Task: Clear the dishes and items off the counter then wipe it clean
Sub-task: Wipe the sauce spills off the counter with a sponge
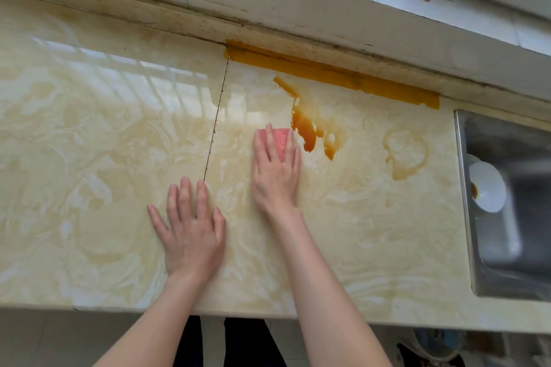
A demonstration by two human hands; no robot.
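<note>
The cream marble-patterned counter (89, 158) fills the view. My right hand (275, 171) lies flat on a pink sponge (282, 140) and presses it onto the counter, just left of a brown liquid spill (307, 128). My left hand (190, 226) rests flat on the counter with its fingers spread and holds nothing. A fainter brown ring stain (407, 155) marks the counter further right. No dishes stand on the counter.
A steel sink (507, 283) is set in at the right, with a white dish (487, 186) bearing a brown smear inside it. An orange strip (334, 74) runs along the back wall joint. A dark seam (216, 122) crosses the counter. The front edge lies near me.
</note>
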